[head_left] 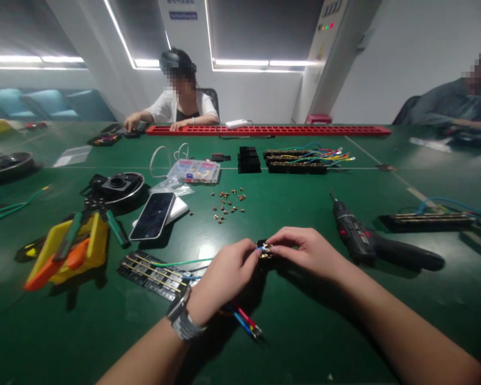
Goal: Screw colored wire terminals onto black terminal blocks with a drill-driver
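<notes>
A small black block with metal contacts (266, 256) lies on the table between my fingertips. My left hand (229, 271), a watch on its wrist, closes thumb and finger on a short blue wire (260, 248) at the block. From the other side, my right hand (307, 248) pinches the small metal terminal (266, 247) at the end of that wire. Beside my left wrist lies a black strip with brass bars (154, 275) and a green wire attached. Red, blue and yellow wires with lug ends (246, 322) stick out below my left hand, which partly hides them.
Several brass screws (226, 203) are scattered ahead. A cordless drill (364, 240) lies to the right. A yellow bin (78, 251) with pliers, a phone (153, 215) and a parts case (195, 171) are left. Wired strips (296, 161) lie farther back. Two people sit across the table.
</notes>
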Demonstrator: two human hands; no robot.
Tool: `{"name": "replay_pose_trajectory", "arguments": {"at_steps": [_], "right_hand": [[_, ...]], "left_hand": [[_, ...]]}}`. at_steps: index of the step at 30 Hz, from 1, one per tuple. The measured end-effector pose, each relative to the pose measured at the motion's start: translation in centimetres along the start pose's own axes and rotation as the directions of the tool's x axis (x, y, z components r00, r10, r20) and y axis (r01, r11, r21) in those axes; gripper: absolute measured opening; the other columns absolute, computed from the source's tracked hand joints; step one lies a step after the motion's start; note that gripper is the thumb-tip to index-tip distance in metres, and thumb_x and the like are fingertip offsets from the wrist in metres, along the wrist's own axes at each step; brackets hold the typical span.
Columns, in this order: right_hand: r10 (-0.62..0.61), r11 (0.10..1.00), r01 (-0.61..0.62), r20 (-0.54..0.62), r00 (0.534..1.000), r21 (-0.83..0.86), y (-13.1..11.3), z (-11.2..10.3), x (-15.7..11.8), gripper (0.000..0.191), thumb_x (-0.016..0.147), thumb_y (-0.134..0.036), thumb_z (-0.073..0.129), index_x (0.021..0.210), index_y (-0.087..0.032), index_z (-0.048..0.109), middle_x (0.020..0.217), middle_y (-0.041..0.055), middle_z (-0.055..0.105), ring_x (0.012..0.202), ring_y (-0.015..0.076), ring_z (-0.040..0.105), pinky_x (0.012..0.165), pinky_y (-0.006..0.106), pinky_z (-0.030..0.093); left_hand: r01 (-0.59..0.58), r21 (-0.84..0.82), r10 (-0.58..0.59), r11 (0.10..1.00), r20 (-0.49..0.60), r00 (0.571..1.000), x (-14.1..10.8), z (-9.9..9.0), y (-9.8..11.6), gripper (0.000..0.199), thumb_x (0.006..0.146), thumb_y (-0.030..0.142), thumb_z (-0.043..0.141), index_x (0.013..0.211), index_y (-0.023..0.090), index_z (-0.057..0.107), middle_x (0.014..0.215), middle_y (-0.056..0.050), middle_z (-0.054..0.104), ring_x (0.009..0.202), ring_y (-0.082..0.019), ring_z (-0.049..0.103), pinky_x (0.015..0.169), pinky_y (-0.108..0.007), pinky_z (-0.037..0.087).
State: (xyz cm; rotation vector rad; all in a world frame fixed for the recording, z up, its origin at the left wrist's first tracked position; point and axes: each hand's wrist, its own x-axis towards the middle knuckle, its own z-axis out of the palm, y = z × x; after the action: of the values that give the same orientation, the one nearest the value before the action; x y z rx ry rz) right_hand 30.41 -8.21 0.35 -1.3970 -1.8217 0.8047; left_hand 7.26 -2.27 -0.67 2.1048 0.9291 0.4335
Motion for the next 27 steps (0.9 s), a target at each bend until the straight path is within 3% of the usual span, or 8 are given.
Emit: {"name": "replay_pose_trajectory", "arguments": {"at_steps": [7,16,22,27], "right_hand": [[-0.227,0.954,0.225,0.014,0.974,-0.2,0.9,0.8,0.1,0.025,0.107,-0.03,0.06,0.12,-0.022,0.08,0.104,0.0091,0.079,0.096,0.0215,0.074,0.086,0.034,0.056],[-0.234,0.952,0.236,0.03,0.972,-0.196,1.2,1.2,0.1,0.022,0.106,-0.029,0.063,0.119,-0.022,0.08,0.104,0.0086,0.077,0.097,0.021,0.072,0.087,0.033,0.055],[-0.237,0.956,0.24,0.033,0.971,-0.169,1.3,1.5,0.2,0.03,0.102,-0.027,0.069,0.131,-0.024,0.074,0.107,0.0077,0.075,0.099,0.0212,0.07,0.088,0.034,0.054],[-0.237,0.942,0.244,0.059,0.97,-0.229,1.2,1.8,0.1,0.035,0.1,-0.025,0.071,0.135,-0.019,0.071,0.107,0.0089,0.073,0.097,0.0219,0.069,0.086,0.034,0.054]], "left_hand": [[-0.039,-0.035,0.04,0.999,0.032,0.999,0.0,0.0,-0.1,0.029,0.107,0.038,0.052,0.096,0.02,0.07,0.087,-0.002,0.075,0.077,-0.018,0.065,0.068,-0.028,0.041],[-0.007,-0.103,0.015,0.995,0.074,0.997,0.1,-0.4,-0.2,0.032,0.106,0.041,0.051,0.092,0.018,0.069,0.084,-0.002,0.073,0.076,-0.017,0.062,0.067,-0.026,0.041],[0.059,-0.119,-0.051,0.991,0.069,0.996,0.3,-0.9,-0.1,0.034,0.102,0.045,0.053,0.088,0.018,0.067,0.074,-0.002,0.067,0.071,-0.018,0.06,0.062,-0.025,0.04],[0.089,-0.116,-0.072,0.989,0.143,0.987,0.2,-1.4,-0.2,0.032,0.101,0.044,0.053,0.085,0.018,0.065,0.07,0.0,0.065,0.064,-0.016,0.058,0.059,-0.025,0.04]]}}
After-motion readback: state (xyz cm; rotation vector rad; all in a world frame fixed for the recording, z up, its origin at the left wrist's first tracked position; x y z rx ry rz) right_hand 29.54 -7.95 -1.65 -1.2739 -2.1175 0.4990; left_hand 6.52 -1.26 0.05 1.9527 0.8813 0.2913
